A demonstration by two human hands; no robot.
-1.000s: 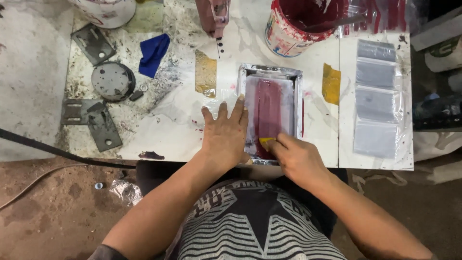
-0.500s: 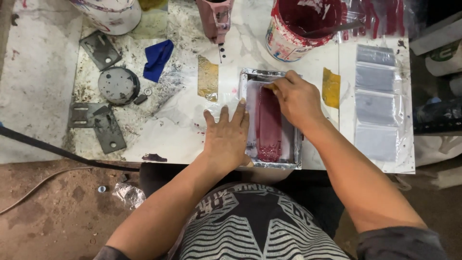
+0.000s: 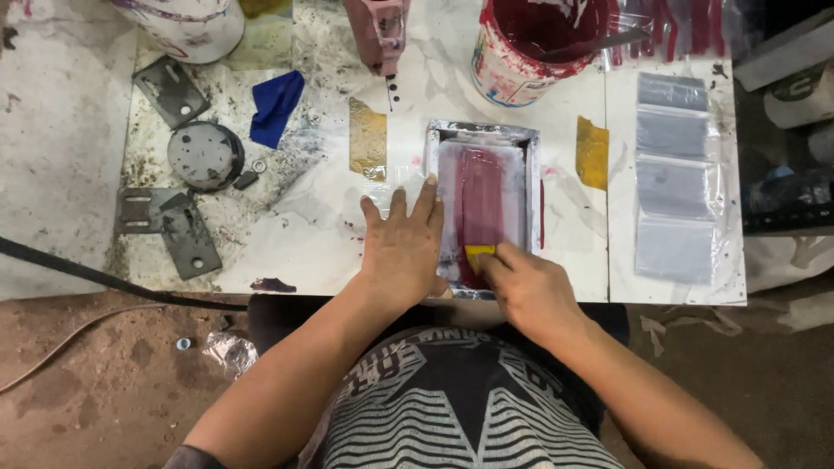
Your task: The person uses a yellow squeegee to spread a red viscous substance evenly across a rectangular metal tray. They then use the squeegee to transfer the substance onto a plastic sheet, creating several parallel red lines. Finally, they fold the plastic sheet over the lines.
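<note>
Two hands are busy over one small metal-framed screen (image 3: 483, 208) at the near edge of the white table (image 3: 330, 234), seen from the head camera looking straight down. Left hand (image 3: 404, 247) lies flat, fingers spread and released, palm on the table with its fingertips pressed on the frame's left rim, pinning it. Right hand (image 3: 532, 291) is clenched around a little yellow scraper (image 3: 479, 254), which sits at the near end of the frame, touching a long band of dark red ink (image 3: 479, 195) running down the mesh. It looks like a printing pass, with the scraper at the near end of its run. By my reading, any further pass calls for steady, even pressure along the band while the flat hand keeps the frame from sliding. Beyond the frame stands an open can of red ink (image 3: 530, 39). To the right, four grey cards (image 3: 673, 174) lie in a column under clear film. Two yellow tape patches (image 3: 592, 152) flank the frame. Off to the left sit a blue rag (image 3: 275, 104), a round metal disc (image 3: 204, 155) and flat metal brackets (image 3: 169, 230), well apart from the work.
</note>
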